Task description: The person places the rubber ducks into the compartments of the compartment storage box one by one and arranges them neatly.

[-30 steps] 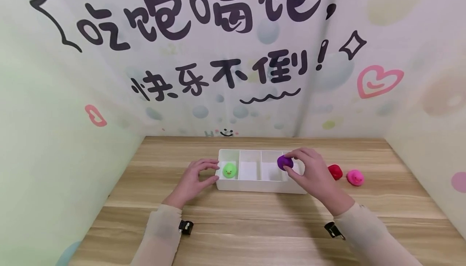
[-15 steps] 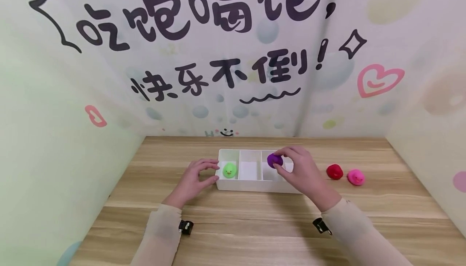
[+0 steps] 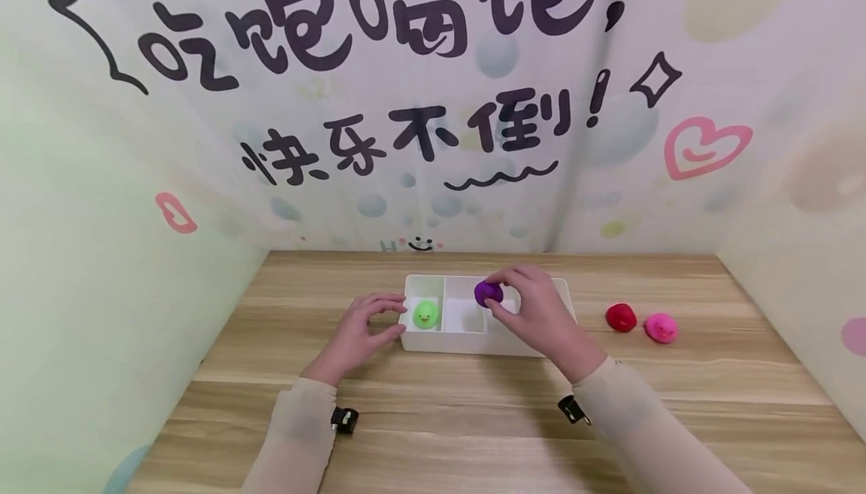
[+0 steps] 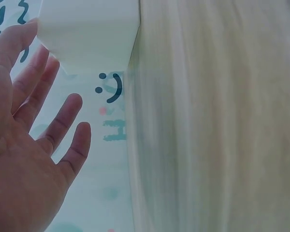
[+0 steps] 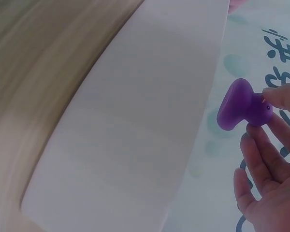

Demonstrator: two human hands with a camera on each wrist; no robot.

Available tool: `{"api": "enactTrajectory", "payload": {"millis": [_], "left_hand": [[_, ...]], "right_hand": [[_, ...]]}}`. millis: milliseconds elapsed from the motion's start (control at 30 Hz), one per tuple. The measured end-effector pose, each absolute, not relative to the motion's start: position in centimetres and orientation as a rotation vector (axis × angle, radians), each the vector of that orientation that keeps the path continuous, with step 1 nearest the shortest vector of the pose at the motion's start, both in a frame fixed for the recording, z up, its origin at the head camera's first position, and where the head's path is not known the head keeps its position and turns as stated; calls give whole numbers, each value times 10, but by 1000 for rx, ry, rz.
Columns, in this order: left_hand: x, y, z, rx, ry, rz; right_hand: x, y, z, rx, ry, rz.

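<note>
A white divided tray (image 3: 433, 343) stands on the wooden table (image 3: 473, 419). A green toy duck (image 3: 425, 314) sits in its leftmost compartment. My right hand (image 3: 534, 313) pinches a purple toy duck (image 3: 488, 293) above the tray, over the divider between the second and third compartments. In the right wrist view the purple duck (image 5: 242, 106) is held at the fingertips beside the tray's side wall (image 5: 135, 130). My left hand (image 3: 365, 325) touches the tray's left end with relaxed fingers; the left wrist view shows the open palm (image 4: 24, 145) by the tray's corner (image 4: 92, 34).
A red toy duck (image 3: 621, 317) and a pink toy duck (image 3: 661, 328) lie on the table right of the tray. Printed walls close in the back, left and right sides. Bare wood stretches in front of the tray.
My right hand has carried the purple duck leftward over the tray, from the right-hand compartments toward the middle. The left hand has stayed at the tray's left end.
</note>
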State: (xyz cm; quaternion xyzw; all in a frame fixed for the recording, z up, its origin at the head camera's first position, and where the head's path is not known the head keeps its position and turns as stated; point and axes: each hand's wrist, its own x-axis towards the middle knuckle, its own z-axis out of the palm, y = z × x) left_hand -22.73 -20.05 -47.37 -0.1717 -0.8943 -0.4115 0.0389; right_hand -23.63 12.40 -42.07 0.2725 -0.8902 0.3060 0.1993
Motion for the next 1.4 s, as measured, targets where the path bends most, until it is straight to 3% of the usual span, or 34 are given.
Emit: {"api": "enactTrajectory", "payload": {"millis": [1400], "left_hand": [[-226,-200,-477,-492,-2757,-1275]], "right_hand": [[-258,80,-437,902,-2809,455]]}}
